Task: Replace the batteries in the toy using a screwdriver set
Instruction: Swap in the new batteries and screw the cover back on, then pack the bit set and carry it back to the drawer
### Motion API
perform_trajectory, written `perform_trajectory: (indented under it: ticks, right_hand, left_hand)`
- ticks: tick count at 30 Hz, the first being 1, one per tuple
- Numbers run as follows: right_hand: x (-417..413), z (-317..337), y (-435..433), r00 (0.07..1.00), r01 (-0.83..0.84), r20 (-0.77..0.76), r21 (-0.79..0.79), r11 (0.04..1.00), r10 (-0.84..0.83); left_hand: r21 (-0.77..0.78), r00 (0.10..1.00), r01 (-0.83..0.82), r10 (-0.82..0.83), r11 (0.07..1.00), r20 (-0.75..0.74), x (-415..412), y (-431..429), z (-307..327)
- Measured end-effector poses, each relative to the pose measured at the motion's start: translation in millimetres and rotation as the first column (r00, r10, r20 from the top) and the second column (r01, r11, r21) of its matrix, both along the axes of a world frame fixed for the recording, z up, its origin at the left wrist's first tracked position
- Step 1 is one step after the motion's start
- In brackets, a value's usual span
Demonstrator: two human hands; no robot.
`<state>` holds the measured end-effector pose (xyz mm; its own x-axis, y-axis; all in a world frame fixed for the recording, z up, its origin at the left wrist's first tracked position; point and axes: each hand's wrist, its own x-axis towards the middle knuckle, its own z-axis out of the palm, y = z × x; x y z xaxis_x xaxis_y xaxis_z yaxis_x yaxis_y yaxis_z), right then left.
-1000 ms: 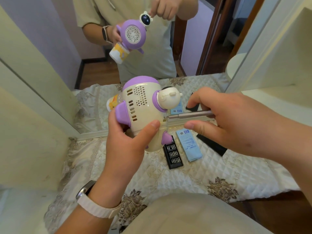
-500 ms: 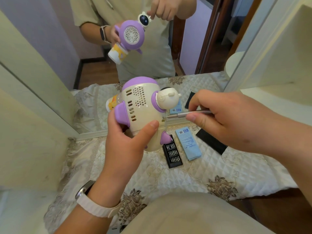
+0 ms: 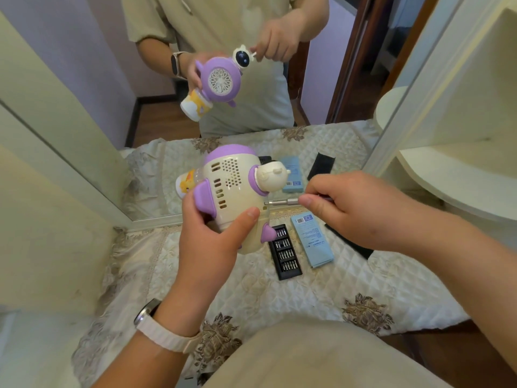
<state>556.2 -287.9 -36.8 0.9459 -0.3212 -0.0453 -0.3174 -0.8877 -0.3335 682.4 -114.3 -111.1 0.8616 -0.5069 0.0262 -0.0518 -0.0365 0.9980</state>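
Our left hand (image 3: 207, 242) grips cream-and-purple toy (image 3: 237, 191) from below, thumb across back shell, toy raised above worktop (image 3: 307, 289). Our right hand (image 3: 358, 211) pinches slim metal screwdriver (image 3: 282, 203) between thumb and fingers, tip touching toy's back near lower edge. Open black bit case (image 3: 285, 252) lies on worktop, blue printed packet (image 3: 313, 239) just beside it: barcode visible, small print unreadable to us. Mirror (image 3: 84, 79) behind reflects toy's front.

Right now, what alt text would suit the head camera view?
A left hand holds a cream-and-purple toy while the right hand pinches a slim screwdriver against its side. A black bit case lies on the quilted cloth below.
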Motion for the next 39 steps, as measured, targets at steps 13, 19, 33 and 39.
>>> perform_trajectory:
  ticks: [13,19,33,39]
  right_hand:
    - [-26,-76,-54,0.905,0.274,0.003,0.761,0.588,-0.425]
    - [-50,-97,-68,0.884,0.298,-0.097,0.872,0.390,-0.458]
    - [-62,-133,-97,0.884,0.327,-0.250,0.934,0.141,-0.395]
    - [-57,-154,-90,0.918,0.317,-0.293,0.947,0.050,-0.268]
  left_hand:
    - [0.366,0.964,-0.181,0.239,0.913,-0.120,-9,-19,-123]
    - [0.430,0.888,-0.281,0.402,0.858,-0.222,-33,-31,-160]
    - [0.479,0.817,-0.401,0.541,0.781,-0.198,-75,-37,-169]
    - [0.478,0.788,-0.514,0.612,0.712,-0.065,-106,-49,-135]
